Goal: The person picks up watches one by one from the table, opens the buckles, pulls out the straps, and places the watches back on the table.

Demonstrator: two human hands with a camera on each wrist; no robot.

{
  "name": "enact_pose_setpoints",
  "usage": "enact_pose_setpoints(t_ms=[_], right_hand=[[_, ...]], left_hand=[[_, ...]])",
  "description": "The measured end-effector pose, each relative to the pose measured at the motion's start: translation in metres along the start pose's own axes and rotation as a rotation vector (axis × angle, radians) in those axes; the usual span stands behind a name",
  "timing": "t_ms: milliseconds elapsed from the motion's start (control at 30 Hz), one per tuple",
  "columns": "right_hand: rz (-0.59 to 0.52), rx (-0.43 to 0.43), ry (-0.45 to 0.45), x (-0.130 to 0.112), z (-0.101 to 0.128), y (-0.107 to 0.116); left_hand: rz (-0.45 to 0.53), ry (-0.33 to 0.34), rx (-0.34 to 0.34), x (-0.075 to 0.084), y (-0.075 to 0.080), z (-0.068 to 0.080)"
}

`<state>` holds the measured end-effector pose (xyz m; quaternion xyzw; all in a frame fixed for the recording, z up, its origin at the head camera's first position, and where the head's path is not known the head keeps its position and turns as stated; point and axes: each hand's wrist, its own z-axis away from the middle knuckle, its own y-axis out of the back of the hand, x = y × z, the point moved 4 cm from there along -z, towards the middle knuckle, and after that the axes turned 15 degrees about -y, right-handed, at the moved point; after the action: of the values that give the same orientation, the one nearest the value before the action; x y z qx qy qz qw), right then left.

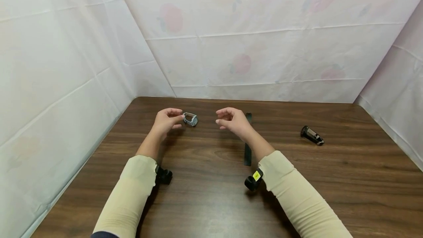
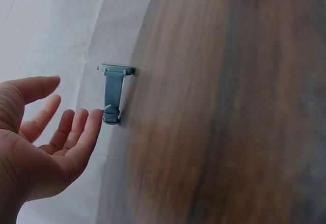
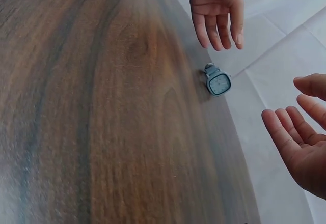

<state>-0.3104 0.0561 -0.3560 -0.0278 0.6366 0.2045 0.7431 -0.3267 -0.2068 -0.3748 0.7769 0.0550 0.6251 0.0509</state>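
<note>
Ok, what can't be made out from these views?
Grey-blue watch: dial reading blurred in the right wrist view, too small in the head view.
Black strap: middle hidden by the right arm in the head view.
Dark item: too small in head view to identify.
Right hand: cut off by the right wrist view's right edge.

1. from my remote station, i see the brown wood-grain table [image 1: 205,197] before the person, with white printed fabric sheeting [image 1: 271,58] behind it and along its left and right sides.
2. on the table, toward the back, i find the grey-blue square-faced watch [image 1: 191,119] between the hands: just right of the left hand [image 1: 166,121], and left of the right hand [image 1: 234,121].
3. i see the long flat black strap [image 1: 248,154] running front to back beneath the right forearm [image 1: 257,143].
4. i place the black watch-like piece [image 1: 312,136] well apart, right of the strap.
</note>
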Motion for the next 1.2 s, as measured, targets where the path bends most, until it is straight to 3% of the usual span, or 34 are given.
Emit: enact_pose_setpoints(t_ms=[267,833,1200], right_hand=[[0.030,0.015,-0.002,0.004,-0.003,-0.005],[-0.044,0.031,-0.082,0.011,-0.012,-0.023],[-0.111,0.046,-0.118,0.021,-0.018,-0.029]], left_hand=[[-0.056,0.062,-0.009,-0.008,-0.001,-0.007],[-0.160,0.247,-0.055,-0.019,-0.006,-0.026],[-0.240,0.219,-0.078,-0.019,-0.012,-0.032]])
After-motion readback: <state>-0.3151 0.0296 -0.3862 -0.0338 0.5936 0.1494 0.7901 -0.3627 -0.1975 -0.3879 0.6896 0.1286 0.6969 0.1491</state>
